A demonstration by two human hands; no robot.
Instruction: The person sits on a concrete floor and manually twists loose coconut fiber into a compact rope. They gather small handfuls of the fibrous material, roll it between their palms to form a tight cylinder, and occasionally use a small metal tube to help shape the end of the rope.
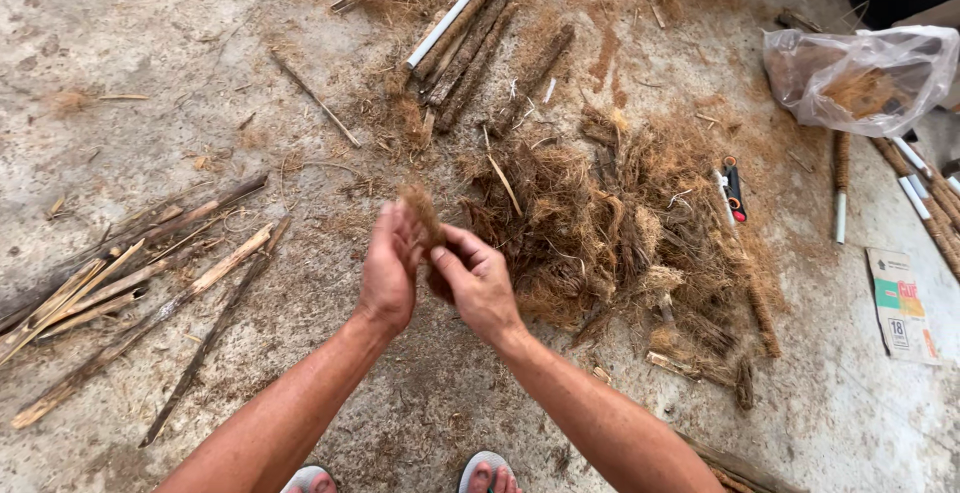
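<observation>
We are gripping a tuft of brown fibre (424,215) between both hands: left hand (388,271), right hand (480,283) | fibre pile (610,223) lying just beside on the floor (120,33) | split sticks (130,283) lying left.

The concrete floor (120,33) carries a fibre pile (610,223) at centre. Split sticks (130,283) lie left; fibre-wrapped poles (470,38) lie beyond; a plastic bag (860,78) lies right.
</observation>
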